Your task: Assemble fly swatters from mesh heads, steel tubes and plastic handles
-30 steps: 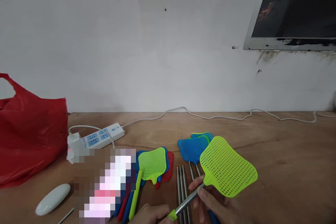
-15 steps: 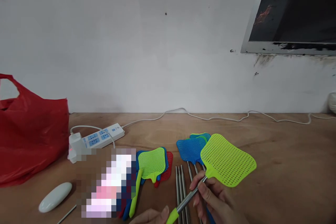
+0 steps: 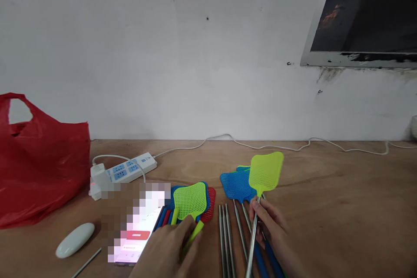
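Right hand [image 3: 265, 221] grips one green swatter [image 3: 264, 172], head pointing away; left hand [image 3: 169, 249] pinches a green handle [image 3: 193, 236] beside three loose steel rods [image 3: 224, 236].

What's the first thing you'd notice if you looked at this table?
Probably the bright green fly swatter in the middle, held up by its metal rod in the right hand. Next, the big red plastic bag at the table's left end. The left hand rests on colourful swatter heads.
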The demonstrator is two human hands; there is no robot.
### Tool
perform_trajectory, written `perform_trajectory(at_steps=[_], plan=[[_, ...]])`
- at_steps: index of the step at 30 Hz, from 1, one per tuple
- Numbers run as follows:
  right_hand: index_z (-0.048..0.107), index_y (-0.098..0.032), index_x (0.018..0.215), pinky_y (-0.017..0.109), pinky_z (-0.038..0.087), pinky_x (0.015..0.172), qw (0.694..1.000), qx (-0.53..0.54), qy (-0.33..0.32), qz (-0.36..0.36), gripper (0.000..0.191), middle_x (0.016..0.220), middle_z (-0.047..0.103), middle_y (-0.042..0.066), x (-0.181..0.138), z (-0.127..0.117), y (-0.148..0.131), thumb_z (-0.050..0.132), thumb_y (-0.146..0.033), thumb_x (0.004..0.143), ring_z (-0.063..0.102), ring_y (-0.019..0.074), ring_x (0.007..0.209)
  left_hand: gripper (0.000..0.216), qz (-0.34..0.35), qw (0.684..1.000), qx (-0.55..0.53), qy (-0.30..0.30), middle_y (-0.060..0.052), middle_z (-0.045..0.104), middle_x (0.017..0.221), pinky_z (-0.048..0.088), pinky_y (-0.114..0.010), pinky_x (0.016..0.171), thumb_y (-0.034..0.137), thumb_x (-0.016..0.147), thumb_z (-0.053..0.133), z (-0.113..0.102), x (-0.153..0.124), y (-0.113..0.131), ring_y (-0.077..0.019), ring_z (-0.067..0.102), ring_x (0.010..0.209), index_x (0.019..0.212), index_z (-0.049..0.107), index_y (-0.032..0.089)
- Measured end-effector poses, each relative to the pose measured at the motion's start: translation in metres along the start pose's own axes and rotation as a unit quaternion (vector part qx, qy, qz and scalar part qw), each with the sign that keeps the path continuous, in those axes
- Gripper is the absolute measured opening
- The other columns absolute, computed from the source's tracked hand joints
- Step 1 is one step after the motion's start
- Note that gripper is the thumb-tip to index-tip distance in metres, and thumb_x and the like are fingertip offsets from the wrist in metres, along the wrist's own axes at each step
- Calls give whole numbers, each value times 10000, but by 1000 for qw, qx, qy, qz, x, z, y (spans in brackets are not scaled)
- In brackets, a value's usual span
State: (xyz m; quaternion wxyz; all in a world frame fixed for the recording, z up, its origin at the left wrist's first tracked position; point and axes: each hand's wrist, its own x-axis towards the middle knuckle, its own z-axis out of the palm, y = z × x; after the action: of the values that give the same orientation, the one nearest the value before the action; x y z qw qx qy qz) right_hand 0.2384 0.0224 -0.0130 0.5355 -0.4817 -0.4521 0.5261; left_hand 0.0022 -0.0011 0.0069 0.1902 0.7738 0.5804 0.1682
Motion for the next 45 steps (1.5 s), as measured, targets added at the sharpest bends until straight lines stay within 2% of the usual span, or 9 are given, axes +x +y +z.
perform_trajectory(at_steps=[7,18,24,29,33,36,39,42,45], plan=[[440,-228,584,197,206,324,999,-24,-33,34,589,363,390,-86,0,-3,7,578,-777,749,259,62,312,347,-30,971,235,-9,-72,668,684,237,-312,551,325,971,412,-7,26,-9,-270,655,671,725,620,198],[455,-224,593,179,172,297,997,-34,-50,57,569,326,353,-107,-3,-5,5,611,-752,739,222,47,273,388,-42,957,287,-25,-100,700,731,159,-308,528,361,1006,398,-2,24,-18,-307,685,706,779,666,194],[571,-205,820,170,169,293,997,-7,-67,33,496,311,359,-121,-2,-13,1,483,-688,887,193,54,251,385,15,978,206,11,-26,585,585,172,-291,523,371,996,395,0,19,-22,-235,604,576,661,503,214],[542,-196,651,175,147,269,976,26,-195,89,477,284,336,-115,1,-18,-5,593,-628,849,200,45,221,359,92,991,58,80,27,511,564,253,-264,514,380,996,404,0,15,-23,-170,508,510,671,416,228],[547,-188,620,184,108,255,949,62,-256,171,442,296,347,-118,0,-19,-6,681,-576,787,185,35,213,189,105,983,-35,144,40,522,654,337,-253,503,398,1003,439,-1,13,-23,-160,505,517,968,522,231],[560,-182,620,187,102,263,931,82,-279,221,421,304,358,-115,-5,-19,-7,726,-545,753,189,28,225,353,92,980,-98,146,15,566,804,413,-257,497,419,1002,468,-1,12,-22,-150,506,514,1310,419,252],[565,-178,661,177,111,285,918,97,-282,260,379,393,481,-93,-11,-20,-8,777,-488,716,217,9,255,466,118,974,-142,128,-49,601,1052,503,-267,582,386,1008,479,1,12,-22,-168,591,668,1440,322,309],[567,-188,741,176,116,294,914,100,-275,281,357,518,588,-78,-15,-19,-7,817,-433,671,248,-2,266,304,198,959,-161,124,-75,554,1305,515,-322,864,292,1016,461,2,13,-22,-232,598,1079,1318,490,317],[556,-197,753,185,102,295,915,90,-276,280,376,512,596,-71,-18,-17,-6,821,-443,648,253,2,260,197,239,948,-186,100,-66,639,1168,483,-331,905,256,1025,415,2,14,-22,-232,599,1082,1066,608,255]])
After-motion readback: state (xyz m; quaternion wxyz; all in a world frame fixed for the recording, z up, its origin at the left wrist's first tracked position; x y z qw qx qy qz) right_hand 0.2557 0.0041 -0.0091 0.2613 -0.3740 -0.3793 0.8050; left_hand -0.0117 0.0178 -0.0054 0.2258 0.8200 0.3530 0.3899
